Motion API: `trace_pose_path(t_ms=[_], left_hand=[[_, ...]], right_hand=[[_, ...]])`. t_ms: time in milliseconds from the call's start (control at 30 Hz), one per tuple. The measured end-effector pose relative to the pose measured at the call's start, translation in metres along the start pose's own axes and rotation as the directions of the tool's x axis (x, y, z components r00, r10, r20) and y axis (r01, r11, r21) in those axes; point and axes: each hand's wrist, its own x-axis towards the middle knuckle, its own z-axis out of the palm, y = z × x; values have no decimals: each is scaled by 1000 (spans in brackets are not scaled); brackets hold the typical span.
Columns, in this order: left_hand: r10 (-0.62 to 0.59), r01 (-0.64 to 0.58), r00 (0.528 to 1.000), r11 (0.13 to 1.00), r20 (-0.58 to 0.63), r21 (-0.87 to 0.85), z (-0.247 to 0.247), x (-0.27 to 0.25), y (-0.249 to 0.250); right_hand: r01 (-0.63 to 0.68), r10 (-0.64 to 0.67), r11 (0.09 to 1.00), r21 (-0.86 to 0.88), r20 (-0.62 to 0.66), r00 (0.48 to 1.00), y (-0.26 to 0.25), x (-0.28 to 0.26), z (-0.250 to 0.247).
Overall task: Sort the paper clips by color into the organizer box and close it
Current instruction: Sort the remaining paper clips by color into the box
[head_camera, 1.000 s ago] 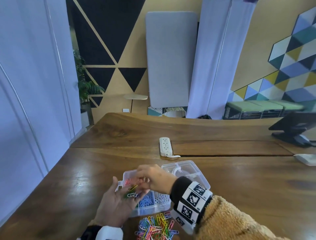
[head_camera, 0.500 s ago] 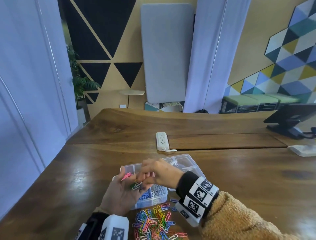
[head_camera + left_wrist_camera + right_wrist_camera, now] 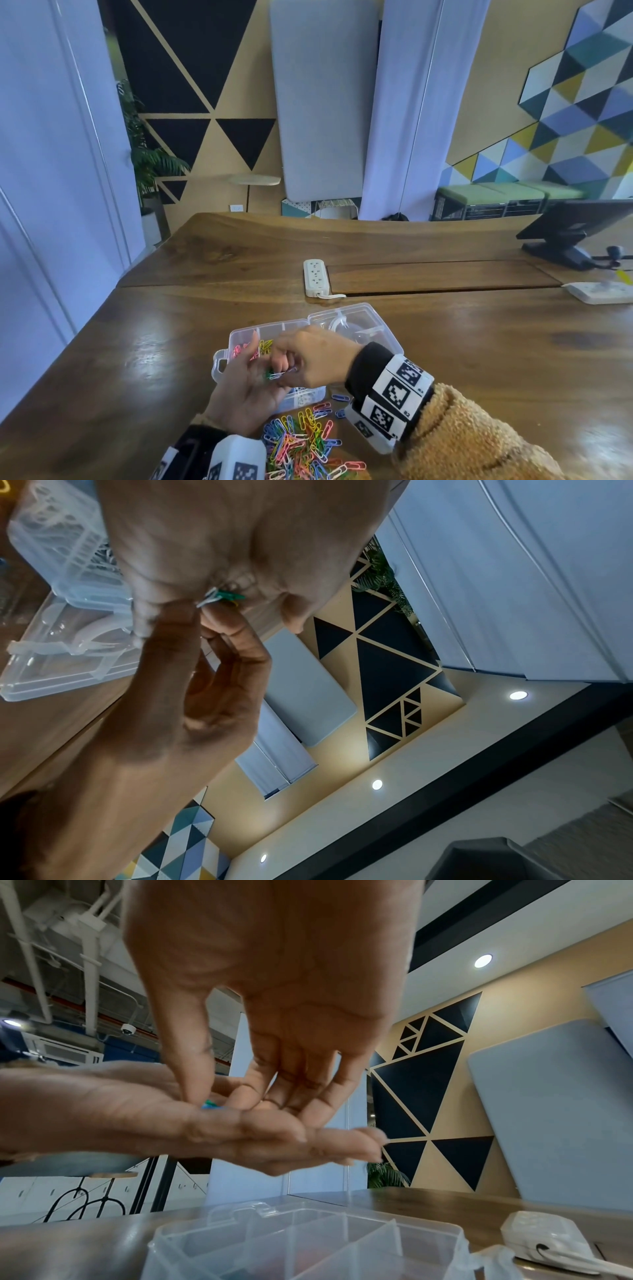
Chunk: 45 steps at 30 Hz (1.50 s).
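A clear organizer box stands on the wooden table with its lid open to the back right. Pink clips and yellow clips lie in its far compartments, blue clips in a near one. My left hand hovers palm up over the box, fingers fairly straight, with green and white clips on the palm. My right hand reaches down into that palm, thumb and forefinger pinching those clips. A mixed pile of clips lies in front of the box.
A white power strip lies behind the box beside a long slot in the table. Another white strip and a black monitor stand sit at the far right. The table's left edge runs diagonally.
Both hands stay together over the box, the right fingers still working at the clips in the left palm. My view has tipped down, showing more of the pile.
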Motion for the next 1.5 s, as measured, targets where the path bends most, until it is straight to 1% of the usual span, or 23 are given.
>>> trace_pose_path(t_ms=[133, 267, 333, 367, 400, 433, 500, 533, 567, 600, 700, 733, 800, 833, 900, 967, 1067, 1167, 1200, 1267, 1333, 1500], left_hand=[[-20, 20, 1000, 999, 8, -48, -2, 1, -2], [-26, 37, 988, 997, 150, -71, -12, 6, 1], [-55, 91, 957, 989, 285, -115, -17, 5, 4], [-52, 93, 947, 989, 317, -114, -16, 3, 5], [-23, 53, 954, 994, 300, -93, -15, 0, 6], [-13, 26, 970, 998, 244, -52, -15, 0, 7], [-20, 23, 989, 999, 146, -22, -21, 8, 6], [23, -22, 992, 1000, 125, -3, -19, 7, 4], [46, -46, 991, 999, 129, -2, -17, 4, 3], [49, -49, 991, 999, 122, -2, -17, 5, 3], [29, -28, 994, 1000, 101, -13, -19, 4, 5], [14, -12, 996, 1000, 88, -25, -20, 4, 6], [6, -2, 997, 998, 72, -63, -24, 2, 9], [6, 2, 996, 996, 89, -90, -26, 1, 11], [35, -15, 992, 987, 122, -158, -34, -1, 19], [61, -33, 988, 981, 144, -190, -41, 0, 26], [80, -57, 984, 988, 159, -143, -44, -1, 29], [83, -63, 980, 992, 183, -111, -43, 0, 27], [83, -66, 979, 993, 189, -93, -42, 1, 26], [78, -65, 977, 995, 198, -70, -41, 3, 24], [67, -54, 979, 996, 191, -70, -41, 5, 21], [34, -19, 980, 997, 194, -76, -34, 7, 16]], right_hand=[[-12, 12, 1000, 13, -11, 1000, -1, 2, 5], [-2, 5, 999, 36, -83, 997, 0, 5, 10], [-4, 16, 996, 84, -133, 991, 1, 5, 13], [-16, 37, 990, 137, -156, 987, 2, 6, 14], [-30, 69, 977, 209, -181, 981, 2, 6, 15], [-46, 111, 953, 299, -206, 972, 3, 7, 16], [-53, 206, 858, 511, -247, 947, 4, 8, 16], [-47, 243, 797, 602, -249, 937, 3, 9, 17], [-45, 267, 752, 657, -241, 933, 3, 9, 18], [-50, 274, 738, 673, -231, 934, 3, 10, 19], [-51, 244, 766, 640, -217, 945, 3, 11, 19], [-39, 237, 755, 655, -217, 947, 2, 10, 18], [-25, 247, 744, 668, -241, 938, 6, 9, 13], [-37, 270, 760, 649, -264, 926, 8, 8, 9], [-87, 321, 809, 581, -313, 894, 15, 7, 5], [-175, 354, 868, 465, -331, 875, 22, 6, 4], [-319, 394, 905, 282, -273, 878, 27, 6, 9], [-396, 419, 905, 154, -168, 892, 26, 7, 14], [-409, 428, 902, 136, -158, 890, 25, 7, 15], [-413, 434, 900, 140, -188, 881, 23, 6, 14], [-390, 420, 905, 169, -226, 879, 20, 4, 8], [-249, 331, 931, 265, -333, 883, 8, -2, 3]])
